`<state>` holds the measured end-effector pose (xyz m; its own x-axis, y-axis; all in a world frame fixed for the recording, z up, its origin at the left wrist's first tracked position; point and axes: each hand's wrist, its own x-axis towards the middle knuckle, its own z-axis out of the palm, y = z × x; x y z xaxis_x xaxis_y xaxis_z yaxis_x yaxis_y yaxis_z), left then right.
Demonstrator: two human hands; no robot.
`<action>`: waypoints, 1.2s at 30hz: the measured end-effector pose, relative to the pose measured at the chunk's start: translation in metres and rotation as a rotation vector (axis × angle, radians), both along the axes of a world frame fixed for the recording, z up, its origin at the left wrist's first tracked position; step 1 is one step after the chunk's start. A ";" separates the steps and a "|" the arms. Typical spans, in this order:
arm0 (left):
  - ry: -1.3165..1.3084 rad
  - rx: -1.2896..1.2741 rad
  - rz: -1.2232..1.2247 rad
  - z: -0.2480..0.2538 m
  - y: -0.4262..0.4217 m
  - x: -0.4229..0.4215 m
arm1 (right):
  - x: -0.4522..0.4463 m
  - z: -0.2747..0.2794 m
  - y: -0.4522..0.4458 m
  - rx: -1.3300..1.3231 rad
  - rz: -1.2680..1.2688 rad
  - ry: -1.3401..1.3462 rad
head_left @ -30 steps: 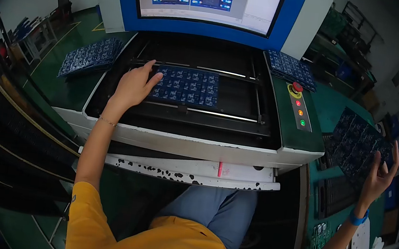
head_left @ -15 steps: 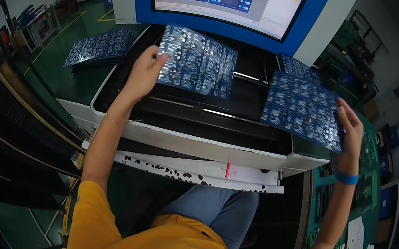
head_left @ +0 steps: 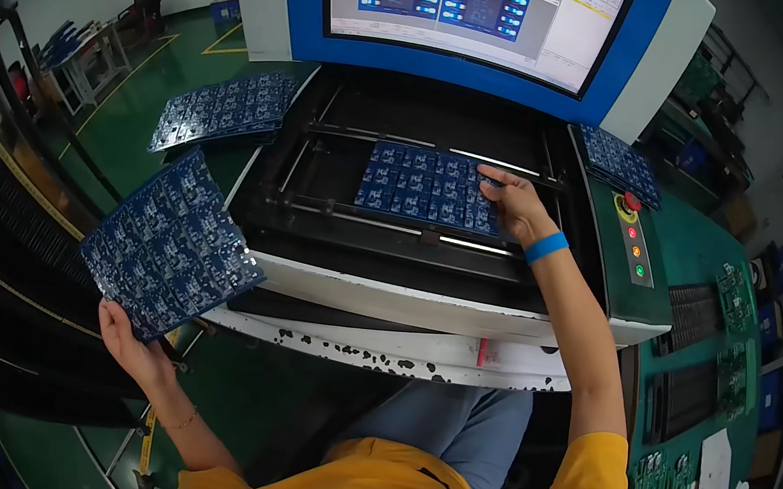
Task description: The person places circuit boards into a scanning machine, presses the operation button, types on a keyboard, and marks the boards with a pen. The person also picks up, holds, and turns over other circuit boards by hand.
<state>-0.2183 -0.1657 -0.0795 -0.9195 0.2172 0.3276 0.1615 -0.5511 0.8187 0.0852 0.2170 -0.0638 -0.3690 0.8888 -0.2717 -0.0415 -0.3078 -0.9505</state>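
Observation:
My left hand (head_left: 132, 349) grips the lower edge of a blue circuit board (head_left: 172, 245), which is tilted in the air at the left, in front of the machine. Between the rails of the black machine bed (head_left: 343, 238) lies another blue circuit board (head_left: 429, 186). The fingers of my right hand (head_left: 515, 206) are on that board's right edge, thumb and forefinger close together. A stack of blue boards (head_left: 226, 109) sits on the machine's left side, and a second stack (head_left: 617, 162) on its right side.
A lit monitor (head_left: 472, 8) stands behind the bed. On the right panel are a red emergency knob (head_left: 631, 202) and lit buttons (head_left: 636, 250). Farther right, a green table (head_left: 699, 236) holds black trays (head_left: 682, 402) and green boards (head_left: 661, 488).
The board in my left hand has come off the bed area and moved left and down. My right hand has brought its board from the right onto the rails. The view has shifted slightly.

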 end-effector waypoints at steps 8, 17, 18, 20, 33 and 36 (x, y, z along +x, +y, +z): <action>-0.082 -0.004 0.059 -0.019 -0.006 -0.007 | -0.009 -0.001 0.001 0.005 0.002 -0.094; -0.097 0.014 -0.094 -0.014 0.004 0.017 | -0.110 0.002 -0.021 0.084 0.085 -0.233; -0.100 0.005 -0.109 -0.015 0.004 0.018 | -0.117 -0.001 -0.020 0.124 0.102 -0.239; -0.101 -0.009 -0.125 -0.015 0.005 0.025 | -0.110 -0.003 -0.017 0.373 0.129 -0.461; -0.138 -0.171 -0.374 -0.041 0.020 0.054 | 0.143 0.037 -0.120 1.298 -0.608 -1.093; -0.044 -0.179 -0.643 -0.057 0.025 0.052 | 0.187 0.026 -0.126 0.927 -0.592 -1.203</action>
